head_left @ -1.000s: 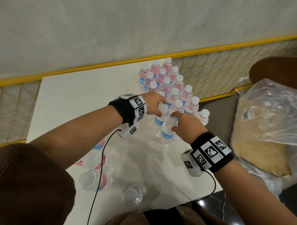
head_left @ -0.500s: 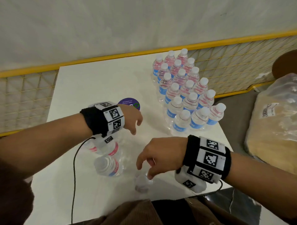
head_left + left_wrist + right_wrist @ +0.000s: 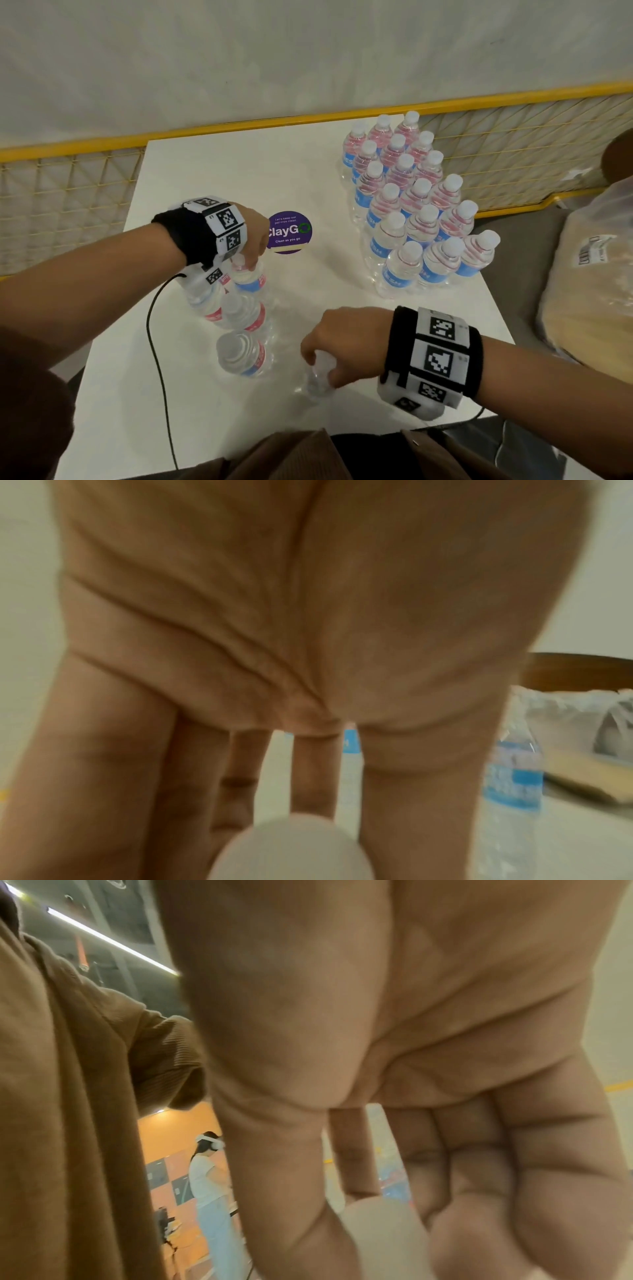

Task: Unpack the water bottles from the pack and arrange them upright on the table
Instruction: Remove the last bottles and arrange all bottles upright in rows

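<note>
Both hands withdrawn from upright rows (image 3: 416,209); left hand (image 3: 251,236) pinching bottle cap (image 3: 239,262), right hand (image 3: 337,342) seemingly gripping upright bottle (image 3: 317,380)

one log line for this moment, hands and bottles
left hand: grips cap of pack bottle | right hand: grips near bottle by its top | upright group: standing, far right of table

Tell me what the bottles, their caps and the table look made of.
Bottles: thin clear plastic, glossy; the table shows through the ribbed walls. The blue and pink label bands could be film or paper.
Caps: opaque white plastic, likely, with a dull sheen.
Table: smooth white top with soft reflections, probably laminate; the core is hidden.
</note>
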A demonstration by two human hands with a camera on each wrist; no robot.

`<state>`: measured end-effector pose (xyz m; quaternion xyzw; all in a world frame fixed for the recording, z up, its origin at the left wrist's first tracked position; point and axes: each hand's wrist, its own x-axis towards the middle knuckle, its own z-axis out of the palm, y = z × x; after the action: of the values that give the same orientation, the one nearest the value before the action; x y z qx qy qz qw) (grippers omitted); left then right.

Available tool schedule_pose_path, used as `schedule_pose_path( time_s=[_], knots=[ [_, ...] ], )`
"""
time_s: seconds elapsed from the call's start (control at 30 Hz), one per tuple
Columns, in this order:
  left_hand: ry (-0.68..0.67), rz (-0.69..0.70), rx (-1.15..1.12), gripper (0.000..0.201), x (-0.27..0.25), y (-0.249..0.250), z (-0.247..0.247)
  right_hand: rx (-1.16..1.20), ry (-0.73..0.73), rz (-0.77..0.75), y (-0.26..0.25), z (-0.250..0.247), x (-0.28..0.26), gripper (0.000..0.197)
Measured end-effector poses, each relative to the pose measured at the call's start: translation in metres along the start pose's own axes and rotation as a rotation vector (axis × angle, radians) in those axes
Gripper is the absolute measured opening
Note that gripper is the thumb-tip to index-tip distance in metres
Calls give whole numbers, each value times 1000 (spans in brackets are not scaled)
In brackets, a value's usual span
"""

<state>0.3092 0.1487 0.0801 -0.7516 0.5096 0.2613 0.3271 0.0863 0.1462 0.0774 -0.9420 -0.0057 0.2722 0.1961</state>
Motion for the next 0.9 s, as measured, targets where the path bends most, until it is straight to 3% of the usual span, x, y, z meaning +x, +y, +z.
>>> schedule_pose_path(
  time_s=[0.1,0.2,0.3,0.47,0.6,0.9],
  knots=[
    [67,30,-197,33,13,3,-5,19,38,84,14,-10,1,34],
    [156,56,-283,11,23,16,-16,52,97,186,37,-24,7,34],
    [265,123,-351,3,29,29,-32,63,160,283,64,-44,11,36],
    [414,160,-463,30,46,43,-56,31,251,402,99,-70,18,37],
    [369,203,-412,40,57,42,-72,20,255,476,120,-86,28,38],
    [488,197,-402,43,91,29,-93,38,260,557,143,-111,59,44]
  ],
)
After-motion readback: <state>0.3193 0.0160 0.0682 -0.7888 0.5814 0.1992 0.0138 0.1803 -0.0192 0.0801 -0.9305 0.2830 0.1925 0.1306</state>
